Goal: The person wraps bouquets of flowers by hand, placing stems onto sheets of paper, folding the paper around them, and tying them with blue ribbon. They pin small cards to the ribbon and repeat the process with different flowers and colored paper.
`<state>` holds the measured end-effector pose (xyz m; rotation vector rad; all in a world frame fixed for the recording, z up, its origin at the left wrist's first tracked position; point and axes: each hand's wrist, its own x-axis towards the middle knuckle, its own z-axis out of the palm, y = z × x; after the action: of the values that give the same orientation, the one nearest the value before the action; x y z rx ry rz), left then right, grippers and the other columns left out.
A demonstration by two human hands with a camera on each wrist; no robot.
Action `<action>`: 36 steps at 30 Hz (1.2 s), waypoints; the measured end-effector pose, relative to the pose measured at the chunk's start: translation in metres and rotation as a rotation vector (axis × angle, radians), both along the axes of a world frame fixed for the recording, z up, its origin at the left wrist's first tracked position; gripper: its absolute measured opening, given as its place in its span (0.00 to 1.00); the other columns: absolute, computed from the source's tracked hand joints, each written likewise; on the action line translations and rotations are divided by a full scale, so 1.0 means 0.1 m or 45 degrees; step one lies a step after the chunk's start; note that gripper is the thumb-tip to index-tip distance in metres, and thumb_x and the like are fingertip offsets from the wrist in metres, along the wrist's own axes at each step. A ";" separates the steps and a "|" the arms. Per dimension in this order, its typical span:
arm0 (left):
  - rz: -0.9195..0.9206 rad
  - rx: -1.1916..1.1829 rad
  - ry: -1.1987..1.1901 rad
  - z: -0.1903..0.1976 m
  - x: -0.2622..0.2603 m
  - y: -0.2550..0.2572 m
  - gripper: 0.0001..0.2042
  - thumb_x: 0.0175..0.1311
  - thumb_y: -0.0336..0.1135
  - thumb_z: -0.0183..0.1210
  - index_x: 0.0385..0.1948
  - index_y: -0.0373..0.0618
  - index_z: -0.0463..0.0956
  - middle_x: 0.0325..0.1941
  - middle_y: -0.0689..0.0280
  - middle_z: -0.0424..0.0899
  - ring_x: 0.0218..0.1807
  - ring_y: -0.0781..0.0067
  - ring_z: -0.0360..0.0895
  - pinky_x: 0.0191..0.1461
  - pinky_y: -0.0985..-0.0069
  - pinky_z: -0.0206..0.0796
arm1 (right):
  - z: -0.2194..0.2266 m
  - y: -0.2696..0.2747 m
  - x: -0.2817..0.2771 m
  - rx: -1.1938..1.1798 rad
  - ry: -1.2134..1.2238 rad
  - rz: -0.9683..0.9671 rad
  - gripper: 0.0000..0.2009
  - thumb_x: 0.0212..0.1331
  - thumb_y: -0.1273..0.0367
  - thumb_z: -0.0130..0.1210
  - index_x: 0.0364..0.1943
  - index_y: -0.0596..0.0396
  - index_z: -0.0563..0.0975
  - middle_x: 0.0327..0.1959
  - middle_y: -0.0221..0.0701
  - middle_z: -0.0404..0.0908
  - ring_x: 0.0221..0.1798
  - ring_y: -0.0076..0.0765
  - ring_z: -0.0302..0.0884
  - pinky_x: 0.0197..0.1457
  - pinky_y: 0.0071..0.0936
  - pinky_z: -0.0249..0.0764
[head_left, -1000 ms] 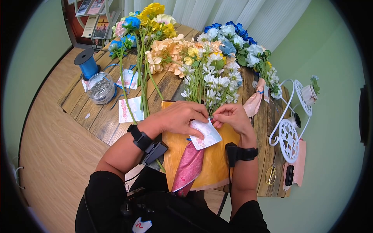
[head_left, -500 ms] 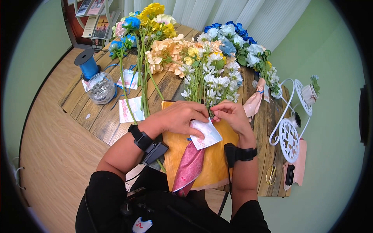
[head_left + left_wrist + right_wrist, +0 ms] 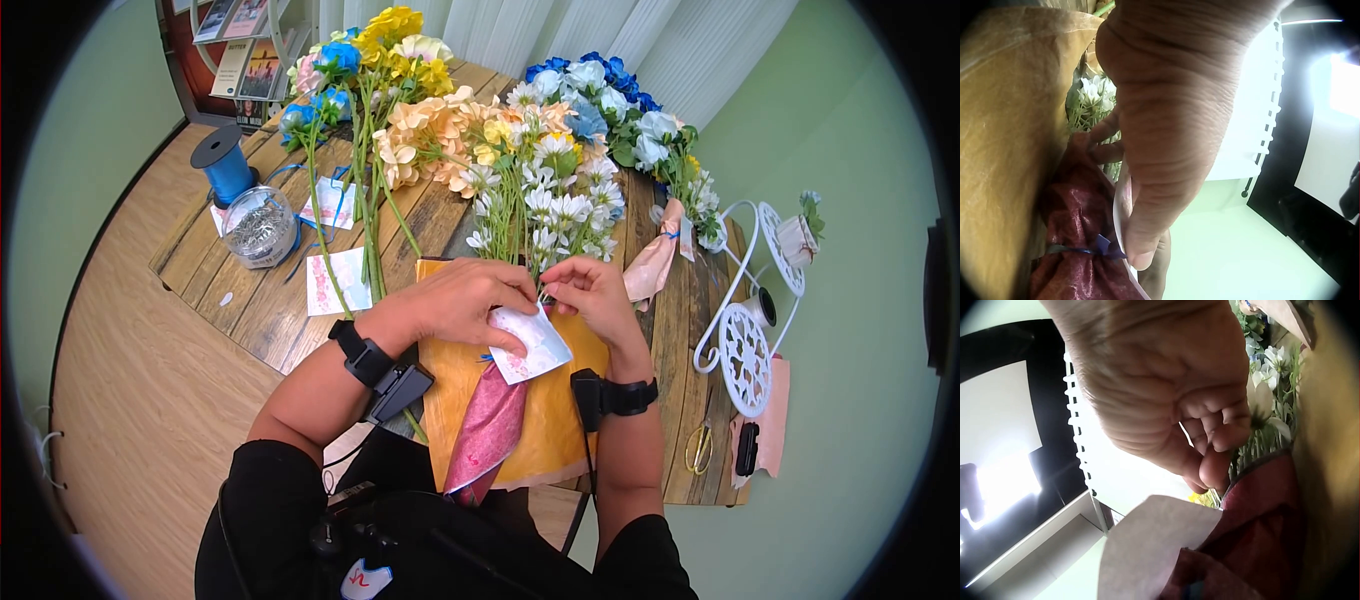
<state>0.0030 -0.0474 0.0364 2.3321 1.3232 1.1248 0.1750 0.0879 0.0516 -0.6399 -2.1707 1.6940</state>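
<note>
The left hand [image 3: 475, 305] holds a white card [image 3: 530, 345] with pink print, its thumb on the front, against a small bouquet in dark pink wrap [image 3: 487, 425]. A blue ribbon [image 3: 1100, 247] ties that wrap at its waist in the left wrist view. At the card's upper corner the right hand [image 3: 592, 300] has thumb and index tips together on a thin item, too small to identify. The right wrist view shows those fingertips [image 3: 1215, 472] just above the wrap's upper edge [image 3: 1260, 469] and the card's corner. White flowers [image 3: 560, 210] stand out of the wrap or lie behind it.
Orange paper [image 3: 570, 400] lies under the bouquet. Long-stemmed flowers, cards, a blue ribbon spool [image 3: 222, 165] and a clear jar [image 3: 260, 228] are at the left. A wrapped bouquet [image 3: 655, 262], white metal stand [image 3: 745, 360] and scissors [image 3: 699, 448] are at the right.
The right hand has shifted slightly up and left at the card's corner, its wrist also moving a little left. The left hand and the card have hardly moved.
</note>
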 end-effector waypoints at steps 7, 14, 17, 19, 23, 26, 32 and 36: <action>-0.007 0.005 -0.017 -0.01 0.00 0.01 0.21 0.40 0.45 0.68 0.34 0.40 0.80 0.39 0.62 0.78 0.41 0.61 0.76 0.43 0.70 0.68 | 0.00 0.00 0.00 -0.075 0.044 0.013 0.05 0.50 0.78 0.54 0.32 0.60 0.76 0.25 0.26 0.78 0.24 0.15 0.71 0.25 0.12 0.65; -0.012 0.020 -0.013 -0.01 0.00 0.01 0.21 0.39 0.45 0.68 0.34 0.40 0.80 0.40 0.62 0.78 0.41 0.62 0.76 0.43 0.70 0.68 | -0.05 0.01 -0.02 -0.061 0.024 0.008 0.05 0.48 0.77 0.55 0.31 0.58 0.76 0.25 0.25 0.78 0.24 0.13 0.71 0.23 0.11 0.62; -0.010 0.014 -0.013 -0.01 0.00 0.01 0.21 0.39 0.45 0.68 0.34 0.40 0.80 0.39 0.62 0.78 0.41 0.62 0.76 0.43 0.70 0.68 | -0.04 0.00 -0.03 -0.041 0.011 0.000 0.04 0.48 0.77 0.55 0.30 0.57 0.77 0.23 0.24 0.78 0.23 0.12 0.70 0.23 0.10 0.62; -0.012 0.022 -0.012 -0.01 0.00 0.01 0.21 0.39 0.45 0.68 0.35 0.40 0.80 0.39 0.62 0.78 0.40 0.62 0.76 0.43 0.70 0.68 | -0.04 0.00 -0.02 -0.017 -0.011 0.012 0.04 0.48 0.78 0.55 0.29 0.57 0.77 0.22 0.24 0.77 0.23 0.12 0.70 0.23 0.11 0.62; -0.017 0.019 -0.009 -0.01 0.00 0.01 0.21 0.39 0.45 0.68 0.35 0.40 0.80 0.39 0.63 0.78 0.40 0.62 0.76 0.43 0.70 0.68 | 0.02 -0.07 -0.02 0.134 -0.041 0.018 0.03 0.47 0.77 0.56 0.28 0.59 0.78 0.20 0.23 0.76 0.21 0.12 0.68 0.23 0.12 0.62; -0.022 0.040 -0.014 -0.02 0.00 0.02 0.21 0.39 0.45 0.68 0.35 0.40 0.80 0.39 0.62 0.78 0.40 0.62 0.76 0.43 0.70 0.68 | 0.05 -0.09 -0.01 0.287 -0.133 -0.001 0.04 0.47 0.77 0.56 0.29 0.61 0.78 0.21 0.25 0.75 0.20 0.15 0.67 0.23 0.15 0.63; -0.004 0.017 -0.005 0.00 0.01 0.00 0.22 0.39 0.45 0.68 0.35 0.40 0.80 0.39 0.62 0.78 0.41 0.62 0.76 0.43 0.70 0.68 | 0.14 -0.11 0.03 0.809 -0.094 -0.015 0.06 0.45 0.77 0.57 0.30 0.60 0.79 0.22 0.27 0.69 0.20 0.17 0.62 0.24 0.17 0.60; -0.003 0.018 -0.005 0.00 0.01 0.01 0.22 0.39 0.45 0.68 0.35 0.41 0.80 0.39 0.62 0.78 0.41 0.61 0.76 0.43 0.71 0.68 | 0.13 -0.10 0.04 0.748 -0.126 0.031 0.06 0.44 0.77 0.57 0.30 0.60 0.78 0.22 0.26 0.69 0.20 0.17 0.62 0.24 0.17 0.60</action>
<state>0.0036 -0.0468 0.0360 2.3397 1.3156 1.1408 0.1791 0.0780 0.0641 -0.5338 -2.5751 0.9586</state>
